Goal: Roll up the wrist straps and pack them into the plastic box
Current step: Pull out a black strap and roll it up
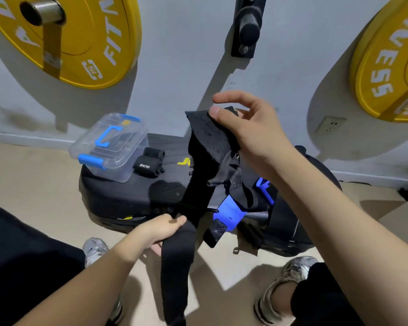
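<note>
A long black wrist strap (198, 175) hangs stretched in front of me. My right hand (247, 128) pinches its upper end by the rough fastening patch, thumb on top, other fingers spread. My left hand (163, 228) grips the strap lower down, and the loose tail drops between my feet. A clear plastic box (111, 147) with blue latches and handle stands closed at the left end of the black bench pad (127, 194). A rolled black wrist strap (148, 164) with white lettering lies right beside the box.
More black straps and a blue piece (228, 214) lie tangled on the pad under my right arm. Yellow weight plates (85, 38) hang on the wall at left and right (386, 67). My grey shoes (285, 285) stand on the beige floor.
</note>
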`<state>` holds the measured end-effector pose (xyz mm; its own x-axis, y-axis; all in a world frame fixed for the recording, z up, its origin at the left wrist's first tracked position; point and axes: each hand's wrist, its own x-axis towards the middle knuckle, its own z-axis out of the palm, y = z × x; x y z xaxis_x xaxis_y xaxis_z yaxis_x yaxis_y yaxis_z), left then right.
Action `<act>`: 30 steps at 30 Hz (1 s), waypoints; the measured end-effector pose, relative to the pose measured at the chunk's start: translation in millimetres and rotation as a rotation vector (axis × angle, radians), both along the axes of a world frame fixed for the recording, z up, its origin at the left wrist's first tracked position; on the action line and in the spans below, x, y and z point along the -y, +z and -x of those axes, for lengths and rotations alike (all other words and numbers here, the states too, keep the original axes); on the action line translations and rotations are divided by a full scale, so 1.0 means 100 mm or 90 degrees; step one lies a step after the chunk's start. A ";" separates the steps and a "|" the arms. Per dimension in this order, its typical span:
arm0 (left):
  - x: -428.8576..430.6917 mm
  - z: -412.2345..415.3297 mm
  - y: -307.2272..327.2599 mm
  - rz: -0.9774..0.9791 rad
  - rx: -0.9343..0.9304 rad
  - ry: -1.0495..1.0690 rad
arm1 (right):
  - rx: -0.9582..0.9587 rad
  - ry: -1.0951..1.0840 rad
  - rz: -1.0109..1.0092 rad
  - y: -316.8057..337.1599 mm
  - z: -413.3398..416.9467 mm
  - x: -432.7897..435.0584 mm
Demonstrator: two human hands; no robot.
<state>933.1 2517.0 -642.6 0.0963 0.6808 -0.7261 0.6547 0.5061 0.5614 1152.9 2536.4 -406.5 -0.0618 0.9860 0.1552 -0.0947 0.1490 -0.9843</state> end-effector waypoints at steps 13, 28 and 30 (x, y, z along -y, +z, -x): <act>-0.60 -0.09 1.24 -0.170 0.254 0.316 | 0.129 0.079 0.162 -0.54 0.11 -0.24; -0.83 -0.01 1.58 -0.528 0.306 0.001 | 0.276 -0.037 0.059 -0.74 0.17 -0.51; -0.87 -0.04 1.58 -0.582 0.275 -0.008 | 0.237 -0.044 0.054 -0.73 0.17 -0.53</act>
